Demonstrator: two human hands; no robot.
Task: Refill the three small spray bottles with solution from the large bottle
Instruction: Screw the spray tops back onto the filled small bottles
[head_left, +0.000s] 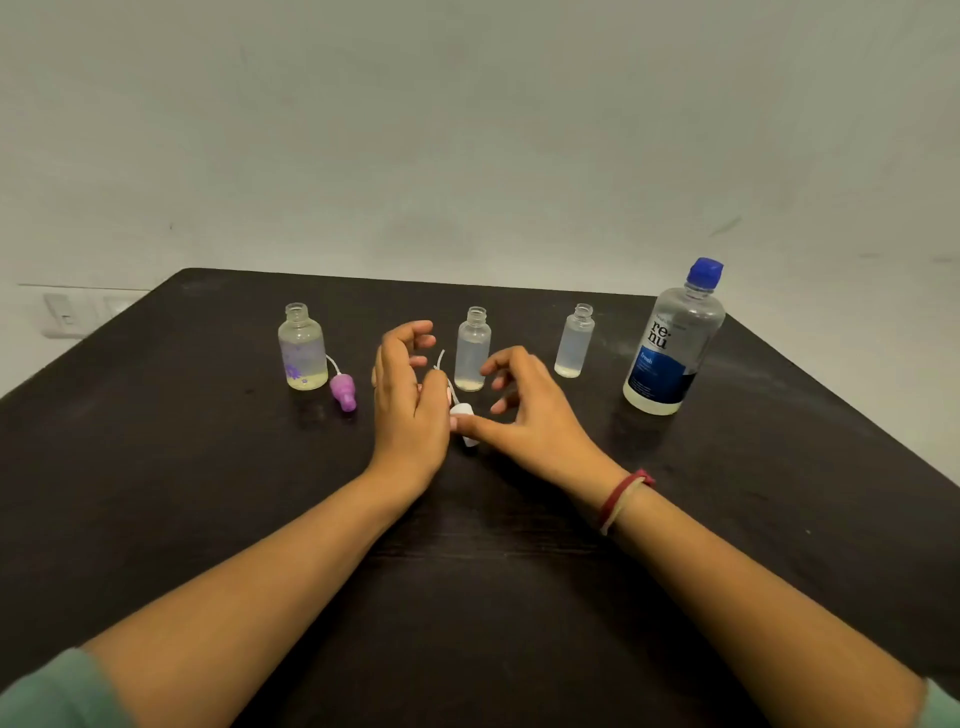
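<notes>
Three small clear spray bottles stand uncapped in a row on the dark table: the left one with a purple print, the middle one and the right one. Each holds a little liquid at the bottom. A purple spray head with its tube lies beside the left bottle. A white spray head with its tube lies in front of the middle bottle, between my hands. My left hand is against its left side with fingers loosely curled. My right hand touches it with the thumb tip, fingers spread above. The large bottle with a blue cap stands at the right.
A pale wall rises behind the table's far edge, with a wall socket at the left. A red band sits on my right wrist. Bare dark tabletop lies in front of my forearms.
</notes>
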